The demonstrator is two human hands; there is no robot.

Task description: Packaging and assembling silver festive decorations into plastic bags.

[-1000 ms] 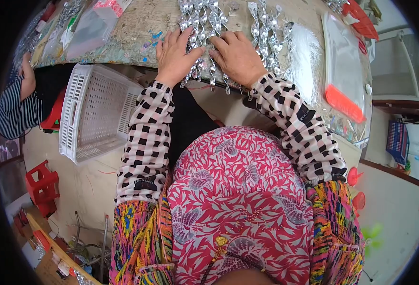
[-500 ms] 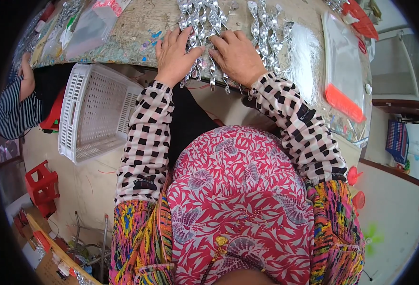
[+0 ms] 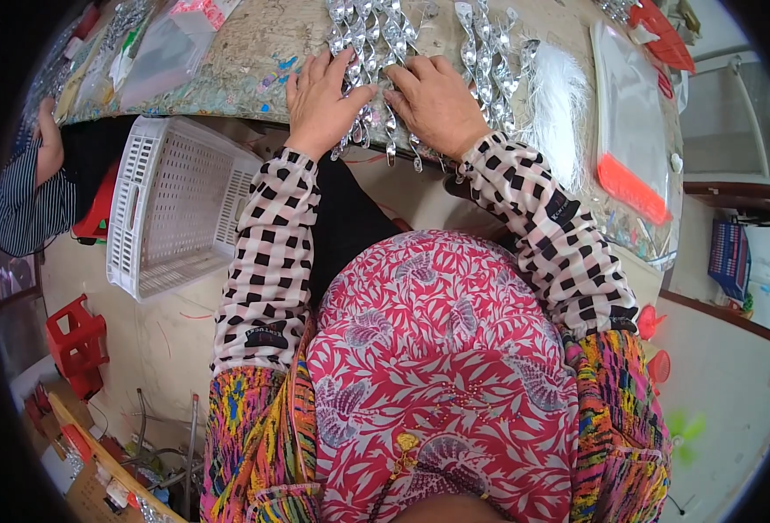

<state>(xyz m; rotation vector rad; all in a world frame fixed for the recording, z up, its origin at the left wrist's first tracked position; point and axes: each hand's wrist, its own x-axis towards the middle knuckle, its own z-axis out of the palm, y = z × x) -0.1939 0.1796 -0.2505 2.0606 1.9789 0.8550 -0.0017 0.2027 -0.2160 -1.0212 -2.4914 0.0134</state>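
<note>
Both hands are down at the near edge of the table (image 3: 228, 61), pressed onto a bunch of silver twisted foil spirals (image 3: 369, 35) that run straight ahead of the fingers and hang a little over the table's edge beneath the palms. The left hand (image 3: 322, 100) lies flat on the left side of the bunch, fingers spread wide and resting on the strips rather than closed round any of them. The right hand (image 3: 437, 100) sits just beside it, touching or nearly so, fingers bent slightly and pointing in towards the left hand; whether it pinches a strip underneath I cannot tell. A second group of spirals (image 3: 490, 52) lies just to the right of the right hand's fingers, with a tuft of white fibres (image 3: 559, 96) beyond it and a clear bag with an orange strip (image 3: 633, 131) further right again. Below and left of the left hand stands a white perforated basket (image 3: 176, 209), and another person's hand (image 3: 49, 139) rests far off to the left. This looks like the gathering and evening-up stage; the next move would call for closing the fingers round the bunch without letting loose strips slip off the edge.
</note>
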